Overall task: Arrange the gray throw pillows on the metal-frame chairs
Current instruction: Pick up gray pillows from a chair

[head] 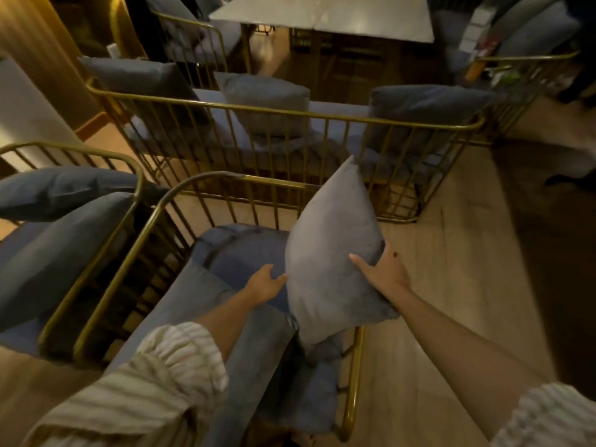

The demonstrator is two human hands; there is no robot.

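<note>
Two hands hold one gray pillow (332,253) on edge over the near chair's seat cushion (232,304): right hand (382,272) grips its side, left hand (266,282) presses open-palmed.

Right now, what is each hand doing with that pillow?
Left hand: open, fingers against the left edge of the gray pillow, steadying it rather than gripping.
Right hand: holding the pillow, gripping its right edge.

seat cushion (232,253) open (left) | gold rail (245,182) blocks behind
</note>
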